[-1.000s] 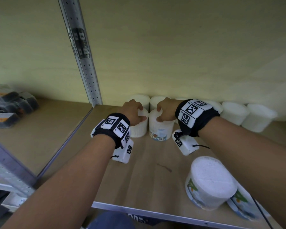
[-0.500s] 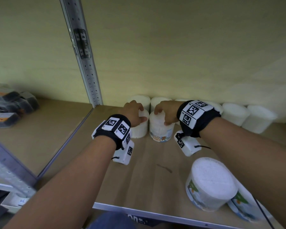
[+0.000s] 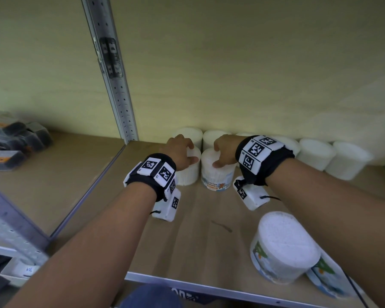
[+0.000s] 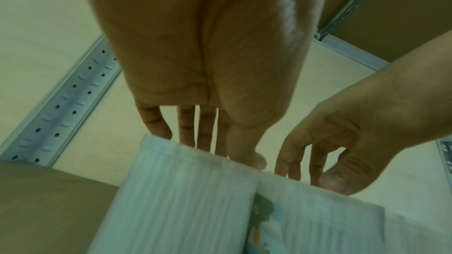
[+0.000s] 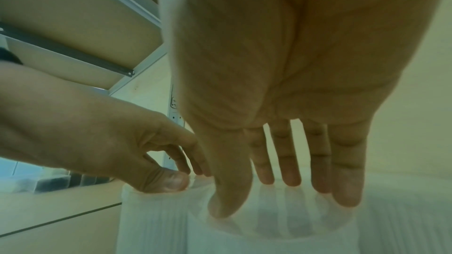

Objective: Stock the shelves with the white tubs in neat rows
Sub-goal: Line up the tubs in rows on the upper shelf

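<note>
Two small white tubs stand side by side on the wooden shelf (image 3: 120, 218), in front of a back row of white tubs (image 3: 316, 154). My left hand (image 3: 180, 152) sits on the left tub (image 3: 188, 174), fingers curled over its top and thumb on the rim (image 5: 176, 181). My right hand (image 3: 225, 150) rests on the right tub (image 3: 217, 176), which bears a "Cotton Buds" label. Its fingers (image 5: 286, 161) are nearly straight, with tips and thumb down on the lid (image 5: 269, 235). In the left wrist view both tubs (image 4: 183, 200) fill the lower frame.
A larger white tub (image 3: 285, 247) stands near the front right edge, with another (image 3: 327, 278) behind it under my right forearm. A perforated metal upright (image 3: 116, 85) divides the bays. Dark boxes (image 3: 13, 141) lie on the left shelf. The metal front lip (image 3: 209, 285) runs below.
Both hands have stayed on the two tubs with only small shifts of fingers and thumbs. The tubs stand in about the same spot.
</note>
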Action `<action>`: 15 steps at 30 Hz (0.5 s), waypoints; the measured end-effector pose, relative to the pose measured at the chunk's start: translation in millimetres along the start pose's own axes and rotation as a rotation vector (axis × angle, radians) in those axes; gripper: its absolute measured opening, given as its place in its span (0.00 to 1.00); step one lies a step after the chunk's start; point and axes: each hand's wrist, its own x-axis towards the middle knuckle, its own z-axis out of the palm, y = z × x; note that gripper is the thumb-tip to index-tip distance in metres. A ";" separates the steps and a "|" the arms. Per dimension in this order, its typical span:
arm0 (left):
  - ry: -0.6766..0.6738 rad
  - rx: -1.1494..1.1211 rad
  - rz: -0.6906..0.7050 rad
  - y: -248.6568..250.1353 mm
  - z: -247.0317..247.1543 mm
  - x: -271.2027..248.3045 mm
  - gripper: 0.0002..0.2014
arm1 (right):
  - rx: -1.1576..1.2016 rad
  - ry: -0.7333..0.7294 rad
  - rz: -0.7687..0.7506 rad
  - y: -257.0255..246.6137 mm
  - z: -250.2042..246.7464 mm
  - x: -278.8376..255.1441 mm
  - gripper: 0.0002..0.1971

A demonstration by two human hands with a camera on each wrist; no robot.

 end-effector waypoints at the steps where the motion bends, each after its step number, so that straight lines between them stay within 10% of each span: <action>1: 0.001 -0.003 0.000 0.2 0.1 -0.1 0.24 | -0.011 -0.005 0.001 0.1 0.0 0.7 0.32; 15: -0.053 -0.023 0.043 1.1 -5.8 -3.0 0.25 | -0.079 0.008 -0.030 -2.1 -0.4 7.3 0.32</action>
